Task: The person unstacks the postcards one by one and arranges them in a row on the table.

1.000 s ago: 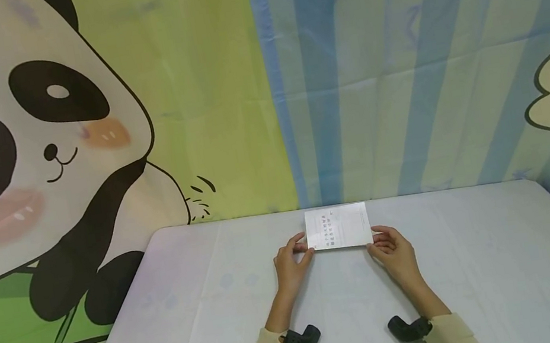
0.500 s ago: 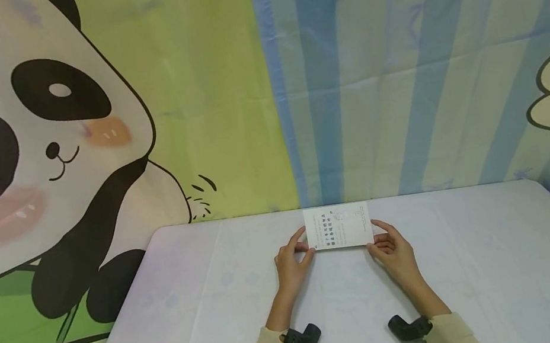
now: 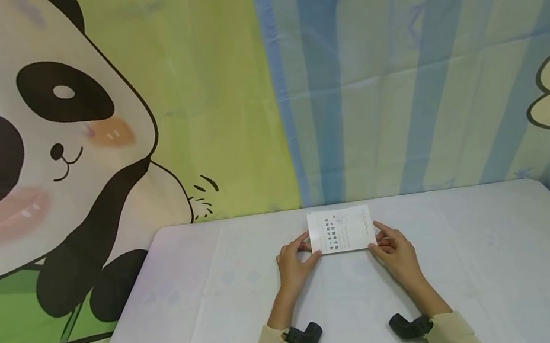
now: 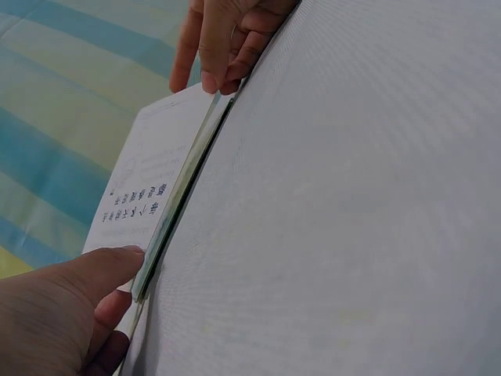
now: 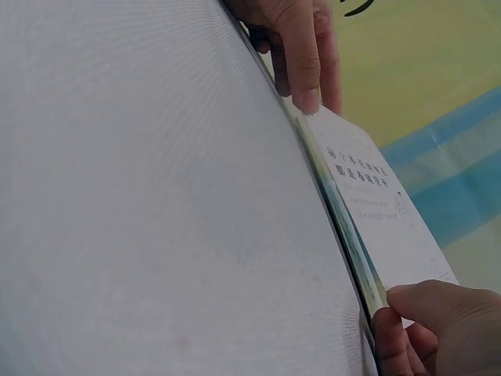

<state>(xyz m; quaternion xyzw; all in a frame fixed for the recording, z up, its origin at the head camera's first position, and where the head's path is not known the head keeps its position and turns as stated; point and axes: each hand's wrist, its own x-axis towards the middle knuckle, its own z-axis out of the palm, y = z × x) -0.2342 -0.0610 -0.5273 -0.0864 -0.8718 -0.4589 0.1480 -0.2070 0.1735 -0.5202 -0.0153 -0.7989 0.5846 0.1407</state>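
A small stack of white printed cards [image 3: 341, 230], its top bearing dark Chinese characters, lies between both hands near the far side of the table. Greenish layered edges show below the top card in the wrist views. My left hand [image 3: 292, 267] grips its left end, thumb at the near corner and fingers round the side. On the other end my right hand [image 3: 396, 254] pinches the near right corner, its index finger along the short side. Seen from the left wrist, the stack [image 4: 153, 168] is close over the tabletop. Some fingertips are hidden behind it.
A white cloth covers the table [image 3: 254, 312]. Close behind its far edge hangs a printed curtain [image 3: 207, 86] with a panda and blue stripes. Black wrist cameras [image 3: 305, 336] sit at both sleeve cuffs.
The stack has come slightly toward me, with both hands moving along. Its top print, faint a second ago, now reads more clearly. The left thumb has shifted a little further in over the corner.
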